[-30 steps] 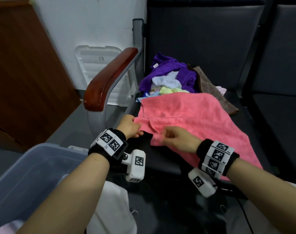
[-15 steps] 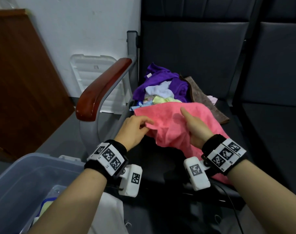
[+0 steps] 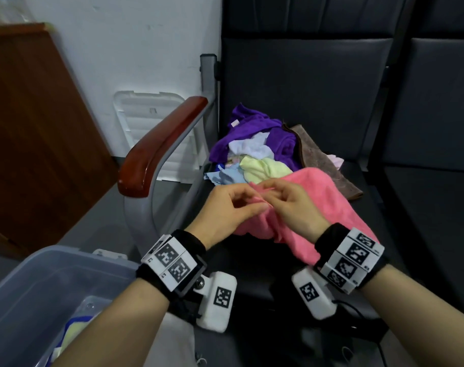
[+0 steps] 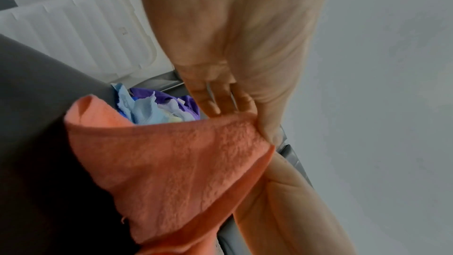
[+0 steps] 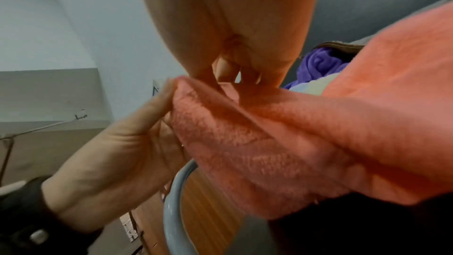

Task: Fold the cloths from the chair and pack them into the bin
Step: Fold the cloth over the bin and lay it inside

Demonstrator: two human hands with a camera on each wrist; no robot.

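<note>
I am facing the dark chair [image 3: 318,107], its seat filling the view from the centre out to 3 o'clock, with its red-brown armrest [image 3: 162,147] running toward 10 o'clock. The grey plastic bin [image 3: 35,282] is sitting low at 8 o'clock, just beside my left forearm, and something pale yellow and blue is lying inside it. The pink cloth [image 3: 329,207] is lying on the front of the seat and trailing toward 4 o'clock, with its near edge lifted off the seat between my hands. Behind it, toward 12 o'clock, a heap of loose cloths is lying on the seat: a purple cloth [image 3: 252,131], a brown cloth [image 3: 321,160] at its right, and a pale yellow cloth [image 3: 265,168] touching the pink one. A white ribbed lid [image 3: 151,120] is leaning against the wall behind the armrest. My left hand [image 3: 225,207] is pinching the pink cloth's edge between thumb and curled fingers, and my right hand [image 3: 291,205], touching it fingertip to fingertip, is pinching the same edge just beside it.
</note>
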